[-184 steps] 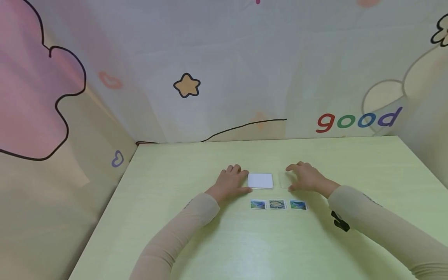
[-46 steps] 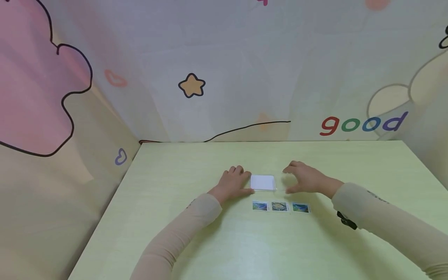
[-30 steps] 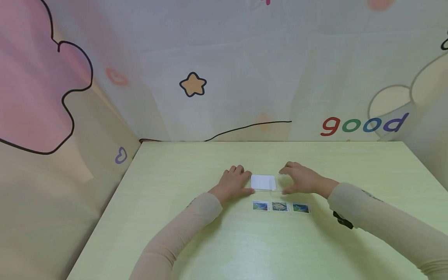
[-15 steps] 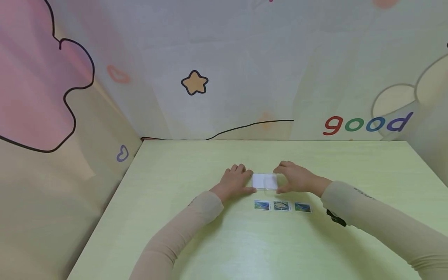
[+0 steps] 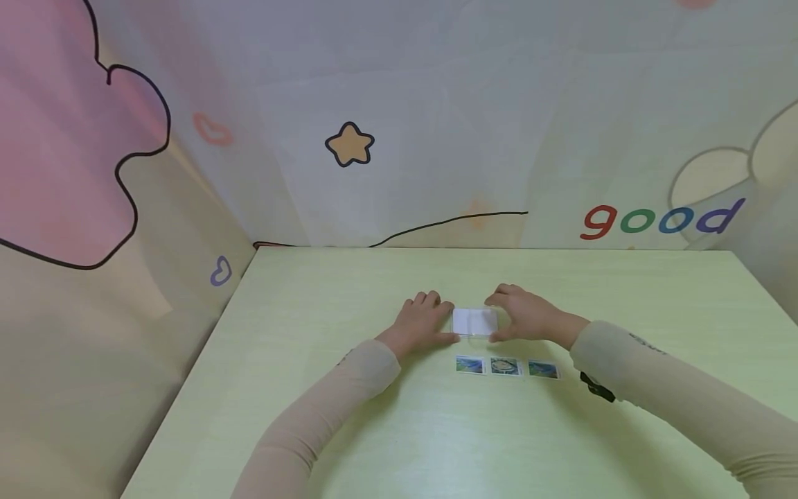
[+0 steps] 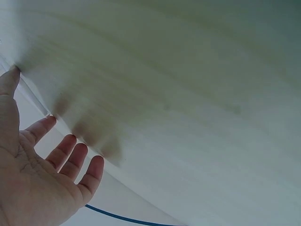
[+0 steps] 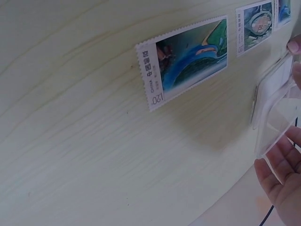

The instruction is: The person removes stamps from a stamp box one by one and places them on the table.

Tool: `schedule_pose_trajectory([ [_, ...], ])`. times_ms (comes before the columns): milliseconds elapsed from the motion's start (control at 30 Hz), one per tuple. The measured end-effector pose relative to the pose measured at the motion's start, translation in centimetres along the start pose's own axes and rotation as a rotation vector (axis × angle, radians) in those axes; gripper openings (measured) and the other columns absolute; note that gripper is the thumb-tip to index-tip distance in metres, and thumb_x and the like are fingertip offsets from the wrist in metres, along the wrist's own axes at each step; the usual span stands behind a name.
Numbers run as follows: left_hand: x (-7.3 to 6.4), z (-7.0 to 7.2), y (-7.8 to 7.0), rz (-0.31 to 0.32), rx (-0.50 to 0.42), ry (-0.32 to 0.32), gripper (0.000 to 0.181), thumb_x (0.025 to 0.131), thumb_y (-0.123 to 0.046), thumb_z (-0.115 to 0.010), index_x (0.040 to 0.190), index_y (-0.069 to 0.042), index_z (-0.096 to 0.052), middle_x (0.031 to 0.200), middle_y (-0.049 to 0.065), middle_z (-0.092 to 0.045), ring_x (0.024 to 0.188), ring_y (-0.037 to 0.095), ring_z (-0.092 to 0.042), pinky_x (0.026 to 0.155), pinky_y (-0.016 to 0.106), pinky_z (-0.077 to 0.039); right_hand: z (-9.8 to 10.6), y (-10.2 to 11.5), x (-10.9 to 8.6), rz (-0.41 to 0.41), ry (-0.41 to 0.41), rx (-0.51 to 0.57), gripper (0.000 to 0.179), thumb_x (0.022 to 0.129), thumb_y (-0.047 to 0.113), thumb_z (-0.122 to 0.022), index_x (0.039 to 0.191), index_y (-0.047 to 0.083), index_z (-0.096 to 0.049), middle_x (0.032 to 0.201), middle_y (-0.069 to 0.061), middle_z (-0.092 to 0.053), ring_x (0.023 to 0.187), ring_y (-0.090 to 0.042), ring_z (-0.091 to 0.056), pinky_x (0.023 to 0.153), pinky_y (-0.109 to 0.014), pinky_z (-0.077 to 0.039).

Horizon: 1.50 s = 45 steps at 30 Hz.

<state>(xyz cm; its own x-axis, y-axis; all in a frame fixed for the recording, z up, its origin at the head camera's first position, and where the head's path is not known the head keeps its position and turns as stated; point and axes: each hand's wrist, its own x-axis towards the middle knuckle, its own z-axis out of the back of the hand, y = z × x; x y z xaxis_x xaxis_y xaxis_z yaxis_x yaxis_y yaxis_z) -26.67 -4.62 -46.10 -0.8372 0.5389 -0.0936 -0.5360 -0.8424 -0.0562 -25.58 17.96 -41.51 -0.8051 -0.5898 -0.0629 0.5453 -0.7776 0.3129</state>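
Observation:
A shallow clear plastic box (image 5: 463,321) with a white card inside lies on the table. My left hand (image 5: 419,322) holds its left end, thumb at the near corner and index finger at the far one; the other fingers spread out. In the left wrist view the left hand (image 6: 51,165) meets the box edge. My right hand (image 5: 530,315) grips a clear lid (image 7: 277,120) between thumb and fingers, tilted over the right part of the box. Nearer the body lie three postage stamps in a row: left (image 5: 470,365), middle (image 5: 506,366), right (image 5: 544,369).
The pale wood-grain table (image 5: 399,430) ends at the back against a printed cloth (image 5: 424,138) with a star and the word "good". A black strap piece (image 5: 596,387) hangs under the right sleeve.
My right hand has carried the clear lid leftward from beside the box to over it. The left hand stays on the box's left end, and the stamps lie as before.

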Motion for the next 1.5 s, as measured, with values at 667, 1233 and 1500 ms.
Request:
schedule_pose_trajectory([
  [667, -0.1, 0.1, 0.0, 0.008, -0.003, 0.01, 0.067, 0.088, -0.06, -0.054, 0.141, -0.021, -0.044, 0.132, 0.005, -0.046, 0.118, 0.022, -0.043, 0.096, 0.04, -0.04, 0.0, 0.6, 1.4, 0.008, 0.025, 0.064, 0.064, 0.077, 0.033, -0.078, 0.123, -0.005, -0.057, 0.117, -0.018, -0.055, 0.104, -0.031, -0.054, 0.092, -0.05, -0.045],
  [1233, 0.0, 0.4, 0.0, 0.008, 0.024, 0.024, 0.065, 0.088, -0.06, -0.053, 0.139, -0.021, -0.044, 0.134, 0.006, -0.044, 0.119, 0.023, -0.042, 0.095, 0.04, -0.04, -0.1, 0.9, 2.4, -0.002, 0.023, 0.074, 0.064, 0.078, 0.032, -0.078, 0.125, -0.004, -0.055, 0.122, -0.019, -0.054, 0.11, -0.034, -0.052, 0.095, -0.05, -0.044],
  [1500, 0.0, 0.3, 0.0, 0.013, 0.03, 0.035, 0.065, 0.088, -0.06, -0.053, 0.14, -0.022, -0.043, 0.132, 0.005, -0.045, 0.117, 0.022, -0.042, 0.095, 0.039, -0.04, -0.8, 0.7, 2.5, -0.007, 0.031, 0.097, 0.064, 0.077, 0.032, -0.079, 0.125, -0.004, -0.055, 0.12, -0.019, -0.054, 0.106, -0.032, -0.053, 0.093, -0.049, -0.044],
])
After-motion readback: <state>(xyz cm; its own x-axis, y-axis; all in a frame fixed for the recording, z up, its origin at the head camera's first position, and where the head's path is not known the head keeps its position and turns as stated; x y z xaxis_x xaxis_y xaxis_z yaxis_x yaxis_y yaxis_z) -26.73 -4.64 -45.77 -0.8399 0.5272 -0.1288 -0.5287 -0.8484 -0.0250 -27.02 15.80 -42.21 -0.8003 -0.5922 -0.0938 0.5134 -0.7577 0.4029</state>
